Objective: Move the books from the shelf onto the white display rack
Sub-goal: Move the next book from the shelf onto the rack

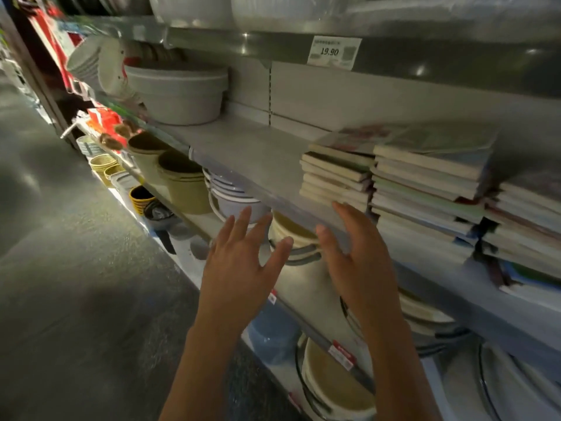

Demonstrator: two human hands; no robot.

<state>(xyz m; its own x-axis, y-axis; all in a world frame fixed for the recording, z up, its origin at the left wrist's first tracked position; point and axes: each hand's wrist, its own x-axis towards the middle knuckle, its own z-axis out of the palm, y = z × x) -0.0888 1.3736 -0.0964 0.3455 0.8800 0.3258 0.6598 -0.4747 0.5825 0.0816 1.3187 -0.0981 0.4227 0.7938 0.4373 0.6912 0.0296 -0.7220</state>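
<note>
Several stacks of books lie flat on a grey metal shelf [261,153]. The leftmost stack [335,174] is the shortest, a taller stack [425,183] stands beside it, and a third stack [522,220] runs off the right edge. My left hand [239,265] is raised in front of the shelf edge with fingers spread and holds nothing. My right hand [355,253] is also raised with straight fingers, its fingertips just below the leftmost stack and not gripping it. The white display rack is not in view.
A grey plastic basin [179,92] sits on the same shelf to the left. The shelf below holds bowls [233,189], cups and basins. A price tag [334,53] hangs on the upper shelf. The dark aisle floor [76,268] lies at left.
</note>
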